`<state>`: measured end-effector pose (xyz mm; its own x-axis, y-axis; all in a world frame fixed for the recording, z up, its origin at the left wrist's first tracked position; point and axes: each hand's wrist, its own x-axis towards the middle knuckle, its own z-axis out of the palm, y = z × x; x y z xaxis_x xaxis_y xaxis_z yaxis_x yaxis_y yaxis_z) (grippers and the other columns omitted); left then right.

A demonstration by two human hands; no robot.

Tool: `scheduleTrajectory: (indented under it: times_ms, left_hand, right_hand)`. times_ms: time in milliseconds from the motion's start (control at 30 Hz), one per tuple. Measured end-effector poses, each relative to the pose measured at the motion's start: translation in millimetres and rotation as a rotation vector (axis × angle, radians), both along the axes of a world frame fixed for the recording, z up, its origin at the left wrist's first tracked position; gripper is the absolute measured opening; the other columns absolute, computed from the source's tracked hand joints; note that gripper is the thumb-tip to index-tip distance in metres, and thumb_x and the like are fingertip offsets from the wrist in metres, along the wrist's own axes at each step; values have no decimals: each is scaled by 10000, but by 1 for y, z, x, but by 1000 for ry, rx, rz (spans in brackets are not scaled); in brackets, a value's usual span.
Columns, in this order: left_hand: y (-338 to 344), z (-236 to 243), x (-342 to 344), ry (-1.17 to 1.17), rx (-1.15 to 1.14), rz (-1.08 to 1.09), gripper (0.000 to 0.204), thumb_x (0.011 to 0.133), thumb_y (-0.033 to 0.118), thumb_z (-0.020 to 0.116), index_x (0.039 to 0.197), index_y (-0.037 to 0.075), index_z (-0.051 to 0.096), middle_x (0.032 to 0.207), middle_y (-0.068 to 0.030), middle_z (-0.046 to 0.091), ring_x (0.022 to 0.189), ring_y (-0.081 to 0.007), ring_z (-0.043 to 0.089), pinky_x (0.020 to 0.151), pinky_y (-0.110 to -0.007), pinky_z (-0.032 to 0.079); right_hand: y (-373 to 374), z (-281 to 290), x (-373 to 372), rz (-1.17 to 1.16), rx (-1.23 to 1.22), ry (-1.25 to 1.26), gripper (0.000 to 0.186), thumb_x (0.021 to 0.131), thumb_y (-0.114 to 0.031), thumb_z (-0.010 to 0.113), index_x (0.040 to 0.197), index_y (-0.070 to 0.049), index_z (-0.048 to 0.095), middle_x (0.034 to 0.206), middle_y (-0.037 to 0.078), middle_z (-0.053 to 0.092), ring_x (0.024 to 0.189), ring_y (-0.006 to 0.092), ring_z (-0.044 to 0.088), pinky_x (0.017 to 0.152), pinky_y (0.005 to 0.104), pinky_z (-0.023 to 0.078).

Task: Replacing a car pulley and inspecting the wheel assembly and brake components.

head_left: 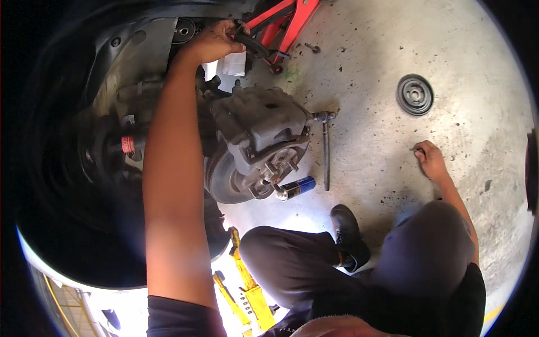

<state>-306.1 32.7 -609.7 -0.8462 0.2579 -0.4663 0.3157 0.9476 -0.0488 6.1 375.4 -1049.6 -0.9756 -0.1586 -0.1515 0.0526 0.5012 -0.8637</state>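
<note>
A concrete floor (370,106) spreads beneath one open wheel well (129,62), where one brake caliper (261,115) straddles one brake disc (222,180). Two stands flank the assembly: one yellow stand (255,303) by the floor's near edge, one red stand (300,22) by its far edge. One long-handled wrench (327,157) has its head at the caliper's outer end. Two bare hands are well apart: the left hand (218,44) is closed around one dark, curved part (254,45) beside the red stand, while the right hand (431,161), over the floor's right side, has its fingertips pinched together on one small piece. One black, round, grooved part (415,95) lies toward the floor's far right. One blue-and-black can (296,189) is near the disc, and one bolt (313,48) lies near the red stand. The pinched piece (414,149), the smallest item, is too tiny to identify.
</note>
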Motion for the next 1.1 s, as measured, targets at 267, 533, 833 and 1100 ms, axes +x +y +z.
scheduleTrajectory:
  times_ms: [267, 533, 833, 1100]
  left_hand:
    - [57, 77, 158, 289, 526, -88, 398, 817, -19, 703, 1196, 64, 614, 1136, -76, 695, 1013, -130, 648, 884, -282, 504]
    - [32, 101, 278, 322, 1312, -228, 367, 837, 51, 761, 1169, 18, 607, 1285, -179, 628, 1140, -219, 629, 989, -353, 520]
    - [1, 74, 313, 241, 1710, -126, 364, 814, 52, 792, 1132, 62, 615, 1286, -226, 616, 1109, -253, 646, 943, -379, 550]
    - [-28, 38, 314, 115, 1897, 20, 443, 799, 76, 805, 1194, 58, 605, 1298, -173, 617, 1157, -237, 621, 983, -381, 534]
  right_hand:
    - [26, 179, -51, 244, -33, -91, 209, 906, -153, 625, 1034, 12, 633, 904, 193, 684, 851, 312, 651, 795, 393, 503]
    - [-7, 468, -53, 238, -198, 452, 176, 880, -80, 670, 1035, 1, 653, 902, 58, 696, 853, 122, 633, 814, 284, 504]
    - [-88, 534, -30, 394, -505, 648, 234, 900, -9, 667, 1131, -4, 628, 1043, 46, 658, 987, 111, 624, 902, 258, 493]
    - [-120, 459, -75, 156, -514, 409, 276, 897, -142, 704, 1137, -12, 663, 1044, 52, 702, 957, 119, 641, 862, 267, 504]
